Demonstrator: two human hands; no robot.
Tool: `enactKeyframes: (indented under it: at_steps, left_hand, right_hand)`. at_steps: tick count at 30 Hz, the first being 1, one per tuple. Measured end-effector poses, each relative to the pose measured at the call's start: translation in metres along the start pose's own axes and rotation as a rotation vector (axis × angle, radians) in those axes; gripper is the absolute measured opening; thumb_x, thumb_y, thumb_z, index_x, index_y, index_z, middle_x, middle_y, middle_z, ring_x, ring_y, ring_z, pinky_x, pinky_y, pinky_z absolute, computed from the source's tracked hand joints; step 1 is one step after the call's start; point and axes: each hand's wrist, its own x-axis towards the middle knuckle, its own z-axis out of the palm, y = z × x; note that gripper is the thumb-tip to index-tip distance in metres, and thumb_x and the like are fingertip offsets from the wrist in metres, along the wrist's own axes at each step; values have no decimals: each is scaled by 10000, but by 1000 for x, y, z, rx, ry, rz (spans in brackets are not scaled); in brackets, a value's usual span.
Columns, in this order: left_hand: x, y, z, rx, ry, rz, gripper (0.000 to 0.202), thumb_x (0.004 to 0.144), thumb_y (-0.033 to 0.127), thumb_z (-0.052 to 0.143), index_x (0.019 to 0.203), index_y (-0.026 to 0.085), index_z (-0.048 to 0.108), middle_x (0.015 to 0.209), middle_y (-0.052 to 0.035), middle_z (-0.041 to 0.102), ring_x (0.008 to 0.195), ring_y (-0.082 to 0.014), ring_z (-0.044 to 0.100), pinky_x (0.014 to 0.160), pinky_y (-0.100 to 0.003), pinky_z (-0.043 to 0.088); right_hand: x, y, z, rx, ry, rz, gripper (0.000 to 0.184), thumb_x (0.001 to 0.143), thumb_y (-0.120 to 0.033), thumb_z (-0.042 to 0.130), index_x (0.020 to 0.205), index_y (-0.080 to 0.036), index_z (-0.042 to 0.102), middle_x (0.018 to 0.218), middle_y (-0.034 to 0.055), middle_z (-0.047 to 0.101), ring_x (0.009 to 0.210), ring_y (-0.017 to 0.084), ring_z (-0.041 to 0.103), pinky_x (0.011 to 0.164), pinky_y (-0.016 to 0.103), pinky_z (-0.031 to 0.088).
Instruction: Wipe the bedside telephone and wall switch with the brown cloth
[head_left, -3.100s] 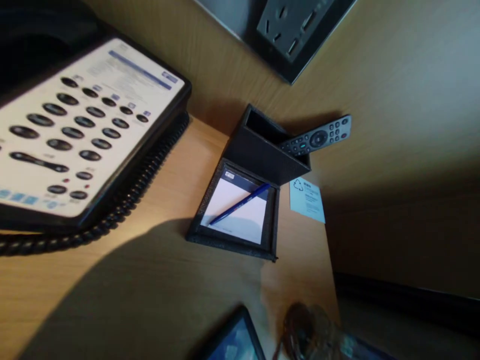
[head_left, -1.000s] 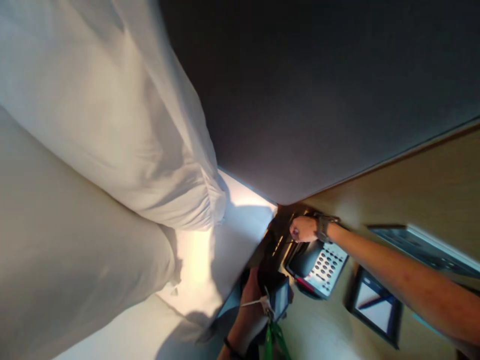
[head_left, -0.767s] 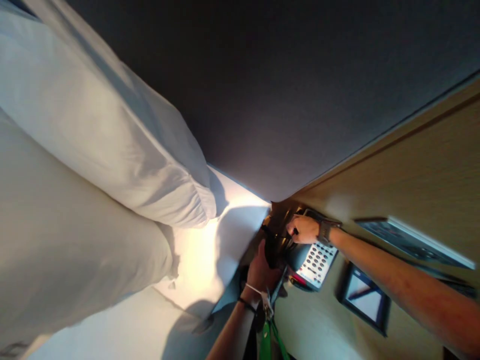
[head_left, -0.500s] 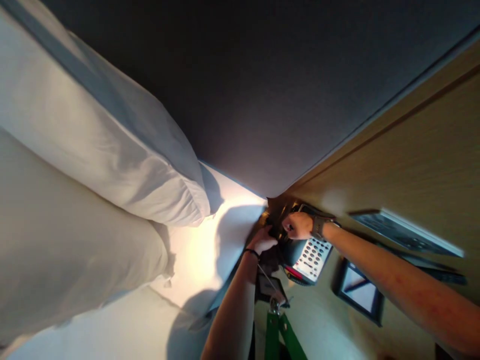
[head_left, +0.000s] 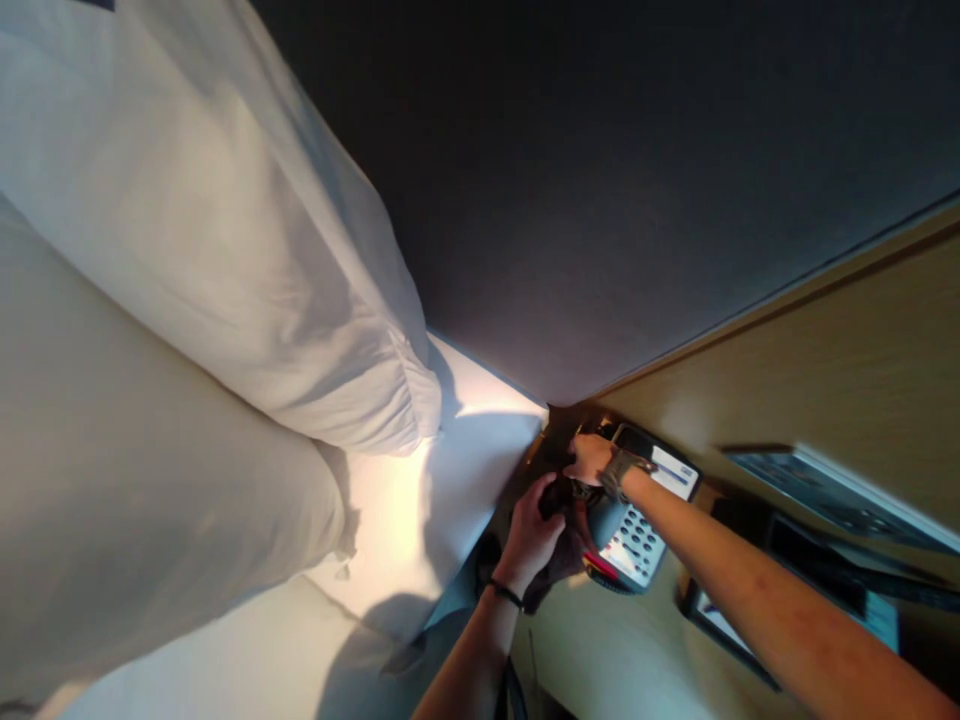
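Step in hand, as judged: wiping or handling the handset end of the desk telephone (head_left: 637,520), which sits on the wooden bench (head_left: 630,650) at lower centre-right of the frame, close against the bed's edge.

Left hand (head_left: 534,528): curled, fingers closed round a dark bunched cloth (head_left: 559,560) pressed at the telephone's left side.

Right hand (head_left: 590,458): fingers bent over the upper left corner of the telephone, apparently gripping the dark handset there; the grip itself is in shadow and cannot be confirmed. A watch (head_left: 619,468) is on that wrist.

The next move, in my judgement, calls for steadying the telephone while the cloth works round the cradle.

Count: one telephone, one cloth, two hands, one notepad tray (head_left: 724,625) partly hidden behind the right forearm, two white pillows (head_left: 247,250) at upper left.
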Motion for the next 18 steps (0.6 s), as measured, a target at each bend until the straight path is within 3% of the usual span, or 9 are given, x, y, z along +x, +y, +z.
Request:
enactKeyframes:
  at_steps: [3, 5, 8, 10, 12, 14, 18]
  left_hand:
    - [-14, 23, -2, -22, 94, 93, 557, 753, 118, 525, 1307, 181, 531, 1298, -66, 615, 1198, -223, 568, 1081, -370, 428]
    - [-8, 31, 4, 58, 97, 215, 651, 786, 145, 523, 1425, 199, 407, 1436, -79, 496, 1317, -239, 465, 1146, -401, 358]
    - [24, 24, 24, 324, -42, 368, 907, 641, 106, 624, 1482, 119, 284, 1514, -160, 364, 1408, -301, 323, 1200, -452, 261]
    - [51, 12, 36, 473, -120, 403, 925, 571, 94, 668, 1431, 47, 333, 1451, -219, 412, 1365, -333, 369, 1174, -464, 304]
    - [73, 3, 44, 608, -95, 343, 747, 632, 115, 658, 1341, 29, 439, 1324, -231, 515, 1258, -333, 478, 1096, -463, 395]
    - [87, 0, 46, 711, -58, 199, 512, 747, 146, 593, 1250, 72, 532, 1185, -199, 602, 1126, -312, 571, 983, -439, 474]
    - [98, -2, 37, 700, -94, -121, 277, 848, 245, 566, 1100, 145, 620, 1026, -143, 685, 1012, -278, 643, 829, -334, 509]
  right_hand:
    - [-4, 8, -3, -15, 27, 31, 238, 893, -197, 713, 1086, -73, 646, 1034, 127, 654, 1012, 254, 626, 894, 404, 533]
    - [-7, 11, -7, -2, 38, 36, 246, 937, -194, 649, 1147, -70, 617, 1035, 133, 657, 1000, 259, 635, 886, 415, 535]
    - [-12, 14, -11, 39, 51, 34, 280, 938, -153, 609, 1194, -44, 572, 1037, 144, 656, 987, 265, 641, 834, 371, 549]
    - [-15, 16, -11, 67, 79, 9, 388, 878, -80, 629, 1253, -44, 536, 1057, 139, 657, 1014, 257, 634, 830, 311, 537]
    - [-15, 17, -7, 90, 112, -22, 489, 860, -48, 611, 1334, -63, 491, 1101, 127, 654, 1055, 236, 622, 862, 261, 510]
    - [-13, 17, -1, 100, 135, -33, 513, 880, -52, 577, 1381, -84, 469, 1164, 129, 637, 1105, 233, 601, 920, 255, 482]
    - [-10, 17, 8, 78, 159, -13, 483, 876, -58, 596, 1353, -76, 515, 1196, 158, 618, 1133, 275, 584, 969, 312, 468]
